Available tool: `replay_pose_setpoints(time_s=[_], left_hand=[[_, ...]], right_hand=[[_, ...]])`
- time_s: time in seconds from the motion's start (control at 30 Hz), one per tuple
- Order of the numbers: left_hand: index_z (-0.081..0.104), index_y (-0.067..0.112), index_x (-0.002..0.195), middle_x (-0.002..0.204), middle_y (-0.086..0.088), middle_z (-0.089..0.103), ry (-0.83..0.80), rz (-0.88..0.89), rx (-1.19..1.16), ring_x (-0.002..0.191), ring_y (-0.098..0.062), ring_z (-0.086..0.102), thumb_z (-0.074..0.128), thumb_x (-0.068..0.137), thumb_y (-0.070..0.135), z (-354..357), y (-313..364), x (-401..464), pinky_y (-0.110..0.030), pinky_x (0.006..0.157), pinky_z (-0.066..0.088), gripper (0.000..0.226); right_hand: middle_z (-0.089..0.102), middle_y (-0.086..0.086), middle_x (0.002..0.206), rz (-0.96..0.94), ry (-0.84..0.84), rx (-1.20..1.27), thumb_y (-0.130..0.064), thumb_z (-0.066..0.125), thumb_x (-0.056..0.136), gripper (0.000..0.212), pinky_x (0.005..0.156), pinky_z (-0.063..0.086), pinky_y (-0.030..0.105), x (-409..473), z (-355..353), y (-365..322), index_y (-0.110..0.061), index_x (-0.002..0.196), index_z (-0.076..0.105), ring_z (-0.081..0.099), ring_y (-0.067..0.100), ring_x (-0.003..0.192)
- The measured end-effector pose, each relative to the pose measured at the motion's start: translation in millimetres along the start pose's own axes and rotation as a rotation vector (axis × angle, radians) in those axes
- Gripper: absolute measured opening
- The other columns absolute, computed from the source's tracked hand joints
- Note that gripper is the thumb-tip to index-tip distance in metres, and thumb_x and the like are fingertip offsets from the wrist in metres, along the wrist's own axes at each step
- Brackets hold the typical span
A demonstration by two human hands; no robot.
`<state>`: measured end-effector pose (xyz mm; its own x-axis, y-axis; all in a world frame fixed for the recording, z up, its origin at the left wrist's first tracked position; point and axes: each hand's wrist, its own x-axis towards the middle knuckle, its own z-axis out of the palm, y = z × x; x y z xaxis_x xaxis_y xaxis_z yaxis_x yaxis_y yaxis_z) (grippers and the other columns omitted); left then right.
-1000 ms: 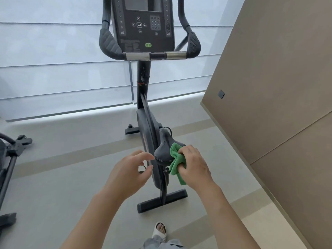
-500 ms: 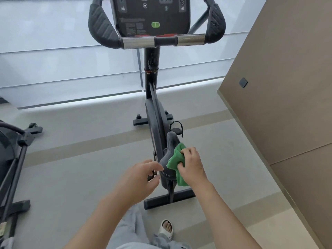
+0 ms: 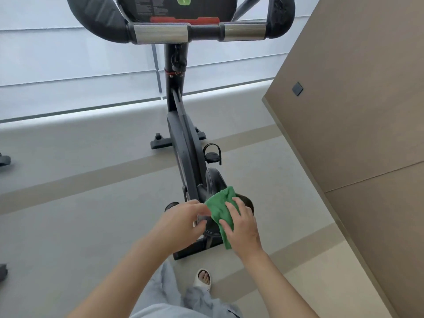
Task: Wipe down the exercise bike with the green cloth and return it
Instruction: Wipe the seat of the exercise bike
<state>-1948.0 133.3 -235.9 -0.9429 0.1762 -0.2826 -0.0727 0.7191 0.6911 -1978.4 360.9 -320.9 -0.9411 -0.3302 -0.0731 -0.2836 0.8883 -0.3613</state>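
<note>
**Cloth on the saddle, both hands at the seat**

At the far left edge, dark parts of another machine point(image 3: 4, 159) are cut off. The exercise bike point(image 3: 183, 143) stands mid-floor, its console cropped at the top. The left hand point(image 3: 181, 222), fingers loosely curled, touches the saddle point(image 3: 212, 180) edge. The green cloth point(image 3: 221, 211), crumpled and draped over the seat, lies under the right hand point(image 3: 243, 228), whose spread fingers press it down. A tan wall panel point(image 3: 358, 111) rises on the right.
</note>
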Motion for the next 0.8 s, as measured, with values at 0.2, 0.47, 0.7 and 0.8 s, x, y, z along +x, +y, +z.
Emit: replay_pose_setpoints(time_s=[0.2,0.47,0.7,0.8], left_hand=[[0.068,0.037,0.122,0.115,0.018,0.064,-0.089,-0.071,0.023,0.1,-0.006,0.064,0.056,0.099,0.031,22,-18,1,-0.032,0.088,0.054,0.027],[0.069,0.036,0.122,0.117,0.018,0.063,-0.137,-0.105,0.052,0.106,-0.007,0.062,0.054,0.099,0.026,32,-38,-6,-0.03,0.091,0.053,0.029],[0.068,0.037,0.12,0.117,0.021,0.063,-0.118,-0.104,0.071,0.105,-0.003,0.062,0.052,0.098,0.027,36,-36,-17,-0.03,0.09,0.053,0.029],[0.069,0.036,0.12,0.118,0.02,0.064,-0.094,-0.131,0.062,0.106,-0.004,0.063,0.053,0.099,0.026,45,-37,-21,-0.027,0.092,0.051,0.028]], right_hand=[[0.059,0.019,0.139,-0.064,0.084,-0.082,-0.027,0.087,0.084,0.05,0.086,0.059,0.047,-10,27,-5,-0.009,0.127,0.07,0.063,0.034,0.102],[0.064,0.013,0.133,-0.016,0.096,-0.104,-0.026,0.078,0.09,0.036,0.09,0.05,0.048,95,18,-20,-0.014,0.124,0.073,0.061,0.036,0.108],[0.062,0.009,0.136,0.049,-0.013,-0.004,-0.03,0.058,0.107,0.039,0.099,0.042,0.04,184,15,-7,-0.014,0.142,0.063,0.048,0.032,0.12],[0.064,0.012,0.122,0.027,0.044,0.083,-0.024,0.062,0.105,0.034,0.094,0.045,0.039,147,14,5,-0.009,0.134,0.068,0.049,0.031,0.11]])
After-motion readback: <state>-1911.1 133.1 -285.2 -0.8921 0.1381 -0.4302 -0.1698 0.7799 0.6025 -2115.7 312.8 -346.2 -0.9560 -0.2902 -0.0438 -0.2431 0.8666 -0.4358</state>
